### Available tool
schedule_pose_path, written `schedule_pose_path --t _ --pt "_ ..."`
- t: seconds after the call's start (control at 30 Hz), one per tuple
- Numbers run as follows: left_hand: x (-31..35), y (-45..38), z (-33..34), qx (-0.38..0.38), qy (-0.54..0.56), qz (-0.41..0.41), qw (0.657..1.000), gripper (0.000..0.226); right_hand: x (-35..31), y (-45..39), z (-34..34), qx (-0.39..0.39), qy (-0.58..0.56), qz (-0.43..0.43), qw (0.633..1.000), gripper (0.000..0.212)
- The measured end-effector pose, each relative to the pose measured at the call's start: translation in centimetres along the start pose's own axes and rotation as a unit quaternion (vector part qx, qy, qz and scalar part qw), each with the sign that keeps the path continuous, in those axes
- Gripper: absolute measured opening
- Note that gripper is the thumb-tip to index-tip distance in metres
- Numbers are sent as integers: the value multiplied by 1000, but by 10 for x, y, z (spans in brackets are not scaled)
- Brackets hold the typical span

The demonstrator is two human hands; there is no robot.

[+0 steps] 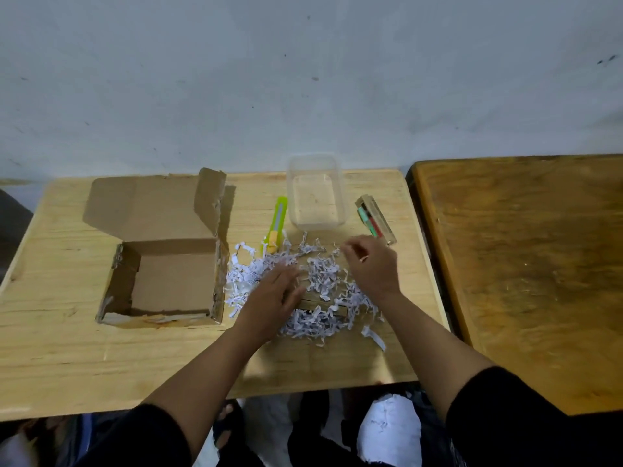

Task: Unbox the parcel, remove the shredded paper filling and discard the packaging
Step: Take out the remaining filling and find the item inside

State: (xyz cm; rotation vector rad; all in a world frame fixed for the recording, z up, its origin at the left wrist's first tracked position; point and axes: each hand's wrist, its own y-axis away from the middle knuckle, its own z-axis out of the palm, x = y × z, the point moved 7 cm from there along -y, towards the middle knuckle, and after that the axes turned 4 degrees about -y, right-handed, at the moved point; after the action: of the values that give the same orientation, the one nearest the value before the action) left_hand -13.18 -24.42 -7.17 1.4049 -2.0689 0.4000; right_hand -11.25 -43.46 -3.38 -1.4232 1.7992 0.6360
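Note:
An open cardboard box (168,281) sits empty on the left of the light wooden table (67,348), its lid flap standing up behind it. White shredded paper (323,281) lies spread on the table to the right of the box. A small wooden item (323,305) lies half buried in the shreds. My left hand (273,294) rests flat on the left part of the pile, fingers spread. My right hand (371,264) hovers over the pile's right side, fingertips pinched loosely; whether it holds shreds is unclear.
A green and yellow utility knife (276,224) lies behind the pile. A clear plastic container (317,193) stands at the back. A small wooden case with coloured pieces (374,220) lies to its right. A darker wooden table (522,264) adjoins on the right.

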Motion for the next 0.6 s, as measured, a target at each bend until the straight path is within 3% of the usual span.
schedule_pose_path --t 0.1,0.2,0.47,0.6 --pt "6 6 2 -22 -15 29 999 41 -21 26 34 -141 12 -42 989 17" --pt "5 12 3 -41 -26 45 998 42 -24 49 48 -204 65 -70 974 20" --pt "-11 19 8 -63 -46 29 997 51 9 67 20 -208 143 14 968 32" --pt "-14 20 10 -60 -37 22 997 52 10 71 7 -171 158 -12 972 18"
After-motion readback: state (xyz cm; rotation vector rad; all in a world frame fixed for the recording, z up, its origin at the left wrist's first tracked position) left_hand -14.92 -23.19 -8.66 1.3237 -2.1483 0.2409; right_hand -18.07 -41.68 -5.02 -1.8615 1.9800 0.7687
